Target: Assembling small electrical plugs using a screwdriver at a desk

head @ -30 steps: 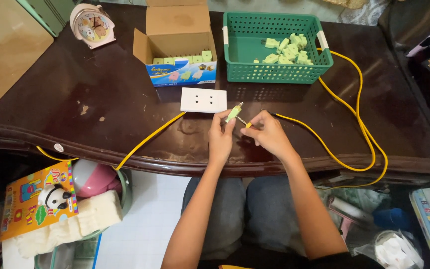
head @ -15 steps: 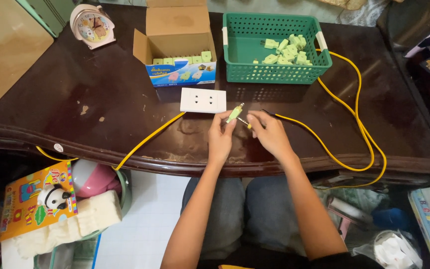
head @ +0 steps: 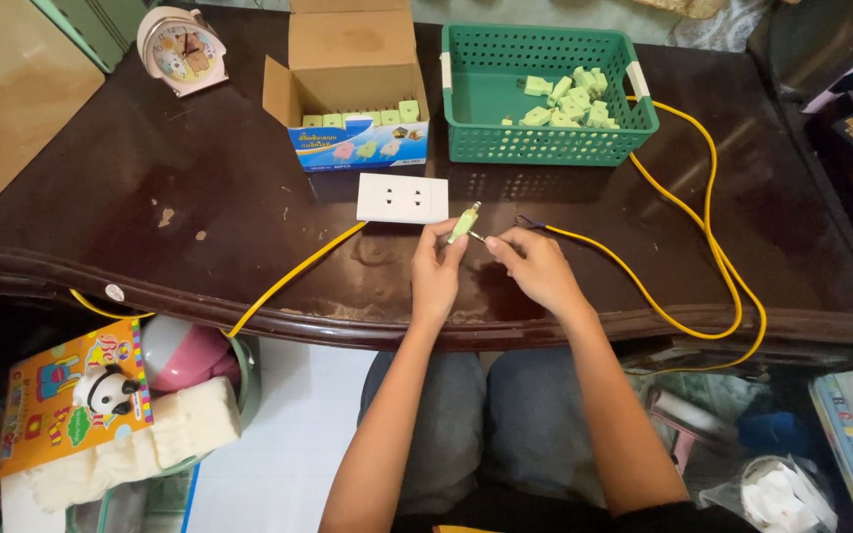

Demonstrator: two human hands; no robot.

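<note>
My left hand (head: 436, 271) holds a small pale green plug part (head: 464, 223) up over the dark wooden table (head: 150, 197), just in front of a white double socket plate (head: 403, 197). Close beside it, my right hand (head: 535, 266) pinches the bare end of a yellow cable (head: 683, 212) right at the green part; I cannot tell whether the wire tip touches it. The cable loops off to the right and round the table's edge.
A green plastic basket (head: 545, 148) with several pale green parts stands at the back right. An open cardboard box (head: 352, 89) holding more of them stands at the back middle. A pink alarm clock (head: 182, 47) is at the back left. A second yellow cable (head: 288, 276) runs from the socket plate.
Both hands have stayed almost still at the same spot; the fingers have shifted only slightly around the green part and the cable end.
</note>
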